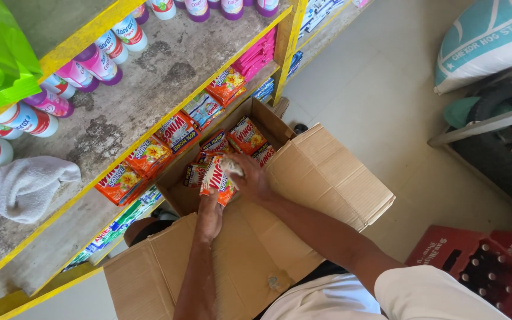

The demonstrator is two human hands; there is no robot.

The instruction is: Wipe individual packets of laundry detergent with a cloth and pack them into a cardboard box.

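A small stack of red and orange detergent sachets [217,179] is being held upright above the open cardboard box [321,178], where more similar sachets are lying.

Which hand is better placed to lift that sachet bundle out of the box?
Right. The right hand already wraps over the top of the sachet bundle inside the cardboard box, while the left hand only props it from below.

A grey towel [24,185] is lying at left on the shelf [149,89]; a red crate [487,266] is sitting lower right.
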